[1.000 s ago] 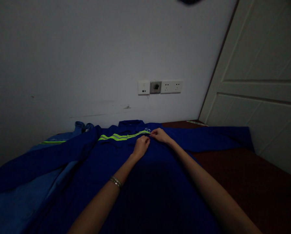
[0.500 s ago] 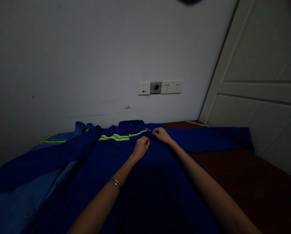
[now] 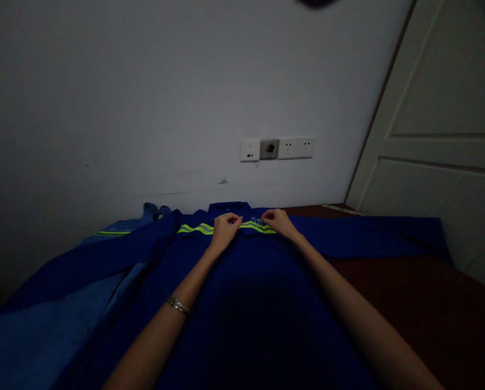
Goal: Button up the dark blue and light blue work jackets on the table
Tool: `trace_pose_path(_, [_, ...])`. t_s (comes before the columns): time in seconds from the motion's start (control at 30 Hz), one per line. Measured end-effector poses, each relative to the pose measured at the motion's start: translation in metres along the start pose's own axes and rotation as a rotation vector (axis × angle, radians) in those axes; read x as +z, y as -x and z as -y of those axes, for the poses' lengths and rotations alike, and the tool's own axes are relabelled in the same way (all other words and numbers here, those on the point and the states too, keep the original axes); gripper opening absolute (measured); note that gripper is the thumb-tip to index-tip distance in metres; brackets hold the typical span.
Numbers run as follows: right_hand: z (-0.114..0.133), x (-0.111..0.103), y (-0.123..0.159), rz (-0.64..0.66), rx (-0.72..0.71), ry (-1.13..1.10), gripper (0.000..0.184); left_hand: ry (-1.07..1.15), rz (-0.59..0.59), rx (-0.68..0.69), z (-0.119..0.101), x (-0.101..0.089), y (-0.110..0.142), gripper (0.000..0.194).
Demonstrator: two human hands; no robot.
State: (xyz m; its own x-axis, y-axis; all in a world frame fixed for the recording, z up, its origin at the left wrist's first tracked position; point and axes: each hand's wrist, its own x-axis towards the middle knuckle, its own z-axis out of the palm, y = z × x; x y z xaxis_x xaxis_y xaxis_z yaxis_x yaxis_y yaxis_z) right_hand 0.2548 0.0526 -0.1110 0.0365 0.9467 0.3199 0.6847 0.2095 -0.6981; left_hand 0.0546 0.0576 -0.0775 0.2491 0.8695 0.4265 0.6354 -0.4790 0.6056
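A dark blue work jacket point(image 3: 234, 271) is spread out with its collar toward the wall and its sleeves out to both sides. Yellow-green reflective tape with a grey middle runs across its chest. My left hand point(image 3: 225, 230) is at the centre front, thumb and fingers pinched on the jacket by the tape. To its right, my right hand point(image 3: 281, 222) pinches the jacket's chest beside a small pale printed or stitched mark point(image 3: 257, 220) just above the tape. The fabric between the fingertips is too dark and small to make out fully.
A lighter blue garment point(image 3: 43, 319) with a similar stripe lies partly under the jacket's left-hand sleeve. The dark reddish-brown surface point(image 3: 392, 303) shows at right. Wall sockets point(image 3: 296, 148) are on the wall behind, and a pale panelled door point(image 3: 437, 130) stands at right.
My left hand has moved up onto the tape line. The chest tape on the right, partly folded over before, now lies flatter with the mark showing. The view has shifted slightly left.
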Motion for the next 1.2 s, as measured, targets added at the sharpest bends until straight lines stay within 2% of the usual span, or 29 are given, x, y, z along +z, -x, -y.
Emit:
trace_pose_path(0.13, [0.024, 0.006, 0.005, 0.112, -0.078, -0.009, 0.016, -0.045, 0.209, -0.276, 0.029, -0.025, 0.013, 0.024])
trace_pose_path(0.27, [0.052, 0.029, 0.02, 0.488, -0.01, -0.135, 0.013, 0.011, 0.454, -0.533, 0.057, -0.04, 0.034, 0.019])
trace_pose_path(0.33, [0.062, 0.043, 0.03, 0.649, 0.021, -0.196, 0.012, 0.102, 0.529, -0.596, 0.063, -0.043, 0.045, 0.019])
trace_pose_path(0.47, [0.072, 0.064, 0.044, 0.78, 0.067, -0.213, 0.012, 0.255, 0.604, -0.644, 0.062, -0.042, 0.062, 0.02])
trace_pose_path(0.6, [0.071, 0.071, 0.05, 0.787, 0.084, -0.202, 0.017, 0.348, 0.671, -0.661, 0.059, -0.035, 0.069, 0.017])
trace_pose_path(0.7, [0.07, 0.072, 0.052, 0.783, 0.103, -0.222, 0.018, 0.368, 0.661, -0.645, 0.06, -0.032, 0.071, 0.012])
trace_pose_path(0.8, [0.07, 0.074, 0.052, 0.783, 0.116, -0.259, 0.014, 0.373, 0.652, -0.651, 0.061, -0.032, 0.071, 0.011])
trace_pose_path(0.9, [0.07, 0.077, 0.052, 0.729, 0.13, -0.281, 0.007, 0.383, 0.659, -0.66, 0.062, -0.032, 0.071, 0.011])
trace_pose_path(1.03, [0.067, 0.08, 0.05, 0.671, 0.11, -0.313, 0.003, 0.419, 0.673, -0.669, 0.06, -0.038, 0.069, 0.014])
trace_pose_path(1.2, [0.069, 0.076, 0.048, 0.666, 0.15, -0.408, 0.003, 0.399, 0.772, -0.666, 0.055, -0.052, 0.067, 0.024])
